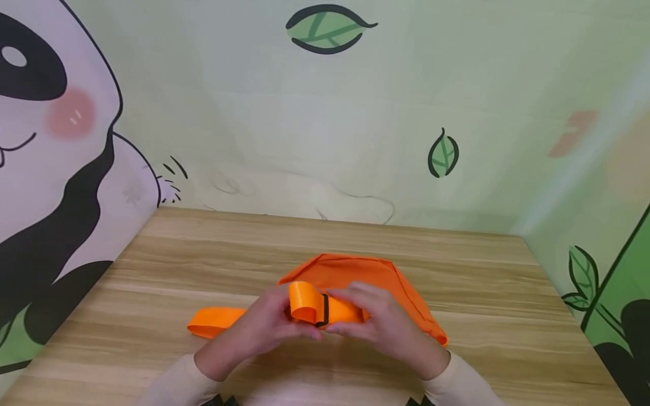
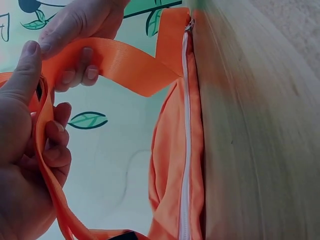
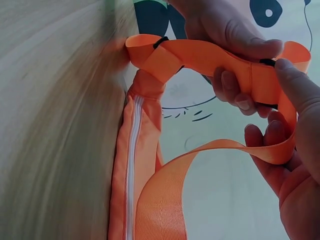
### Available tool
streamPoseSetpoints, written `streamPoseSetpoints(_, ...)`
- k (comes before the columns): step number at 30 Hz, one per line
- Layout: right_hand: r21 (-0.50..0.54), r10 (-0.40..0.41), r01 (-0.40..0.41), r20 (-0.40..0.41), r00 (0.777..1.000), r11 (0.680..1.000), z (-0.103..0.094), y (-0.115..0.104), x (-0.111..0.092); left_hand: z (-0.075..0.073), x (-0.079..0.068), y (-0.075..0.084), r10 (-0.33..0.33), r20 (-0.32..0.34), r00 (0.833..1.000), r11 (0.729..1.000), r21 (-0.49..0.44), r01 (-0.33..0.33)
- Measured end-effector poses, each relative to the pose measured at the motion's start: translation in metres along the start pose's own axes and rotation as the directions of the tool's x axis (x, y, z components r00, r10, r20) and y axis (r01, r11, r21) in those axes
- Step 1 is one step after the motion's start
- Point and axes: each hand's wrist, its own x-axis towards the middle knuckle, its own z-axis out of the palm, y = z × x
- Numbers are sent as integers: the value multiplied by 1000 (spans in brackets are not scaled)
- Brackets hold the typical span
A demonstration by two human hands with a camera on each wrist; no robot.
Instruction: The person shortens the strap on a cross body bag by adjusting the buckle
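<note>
An orange waist bag (image 1: 350,273) with a white zipper (image 2: 185,150) lies on the table, partly behind the hands. Its orange strap (image 3: 210,55) is raised in front of it, with a loop (image 1: 303,299) standing up between the hands. A black strap slider (image 1: 325,310) sits on the webbing beside that loop. My left hand (image 1: 269,318) grips the strap to the left of the slider, thumb along the webbing. On the other side, my right hand (image 1: 378,316) pinches the strap between thumb and fingers. A second black slider (image 3: 160,43) shows near the bag's end.
Another strap loop (image 1: 215,320) extends left over the wooden table (image 1: 228,242). Behind the table stands a pale green wall (image 1: 228,113) with painted leaves and a panda (image 1: 86,67).
</note>
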Motion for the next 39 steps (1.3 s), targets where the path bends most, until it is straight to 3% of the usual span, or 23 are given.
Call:
streamPoseSetpoints(4, -1, 33, -33, 22, 999, 999, 1, -3, 0, 1, 2, 0, 39, -6, 999, 998, 57, -38)
streamPoseSetpoints(16, 37, 79, -79, -3, 997, 996, 0, -1, -4, -4, -1, 0, 35, 47, 998, 979, 201, -44)
streamPoseSetpoints(27, 88, 187, -186, -2, 982, 979, -2, -3, -7, -9, -11, -6, 36, 3, 999, 979, 198, -36)
streamPoseSetpoints(35, 139, 241, -240, 10, 970, 961, -4, -3, -10, -15, -15, -8, 95, 10, 995, 942, 323, -93)
streamPoseSetpoints(39, 151, 250, -248, 6, 968, 957, -5, -3, -11, -18, -16, -9, 195, 10, 981, 911, 369, -184)
